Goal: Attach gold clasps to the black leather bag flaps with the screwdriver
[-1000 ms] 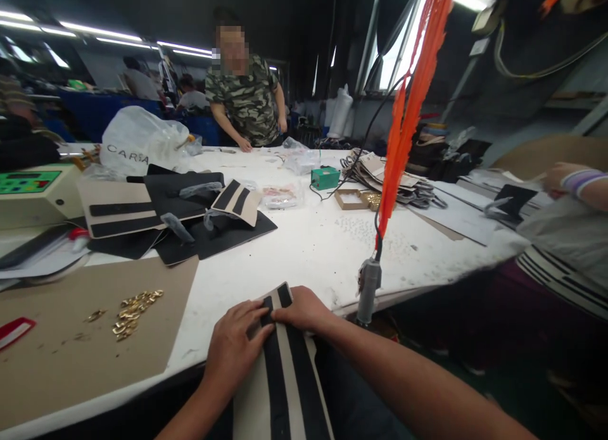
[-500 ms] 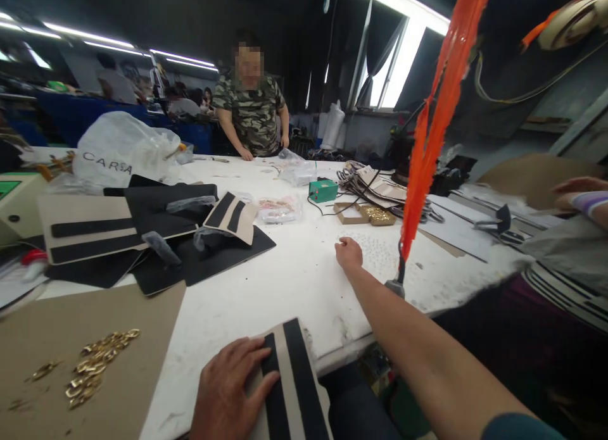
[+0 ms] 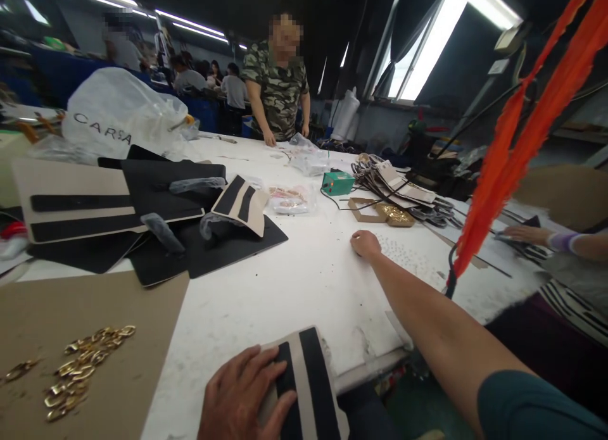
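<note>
Head camera shows me, working from afar, a white table (image 3: 299,288) with a beige, black-striped panel (image 3: 304,386) at its near edge, where the left hand (image 3: 242,396) lies on top, fingers loosely spread and thumb apart. Well in from that edge I see the right hand (image 3: 367,244), fingers curled narrow, beside scattered small pale bits (image 3: 407,256); whether those fingers pinch one, I cannot tell.

A workshop: broad white worktable (image 3: 304,269), gold-coloured metal fittings (image 3: 95,356), strip lights (image 3: 487,3), people (image 3: 235,90) behind.

Left fingers (image 3: 260,363) touch a striped panel (image 3: 303,380), right fingers (image 3: 358,238) near tiny pieces (image 3: 403,255).
</note>
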{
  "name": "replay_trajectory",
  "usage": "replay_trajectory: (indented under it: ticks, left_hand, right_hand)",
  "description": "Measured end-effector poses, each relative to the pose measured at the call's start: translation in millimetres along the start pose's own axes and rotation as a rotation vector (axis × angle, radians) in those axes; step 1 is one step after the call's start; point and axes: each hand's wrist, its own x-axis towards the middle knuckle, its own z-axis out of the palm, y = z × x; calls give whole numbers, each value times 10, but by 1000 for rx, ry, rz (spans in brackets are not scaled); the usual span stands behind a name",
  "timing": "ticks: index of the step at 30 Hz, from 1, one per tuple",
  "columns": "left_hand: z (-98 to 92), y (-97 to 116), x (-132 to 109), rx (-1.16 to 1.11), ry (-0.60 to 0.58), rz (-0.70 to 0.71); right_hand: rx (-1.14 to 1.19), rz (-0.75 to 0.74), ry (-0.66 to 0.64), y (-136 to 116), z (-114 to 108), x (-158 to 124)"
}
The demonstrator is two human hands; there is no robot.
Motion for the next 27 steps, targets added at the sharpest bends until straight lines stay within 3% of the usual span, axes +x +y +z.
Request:
replay_trajectory:
  ticks: [5, 11, 18, 27]
  left_hand:
    - [-17, 32, -40, -8, -81, -64]
    - [-32, 108, -41, -63, -100, -137]
    - [-17, 106, -55, -56, -92, -151]
    - [21, 65, -61, -23, -107, -121]
  right_hand:
    - [-3, -51, -89, -41, 22, -135]
    - [36, -106, -169, 56, 79, -410]
    - [83, -181, -75, 114, 2, -583]
    - [189, -218, -69, 339, -26, -640]
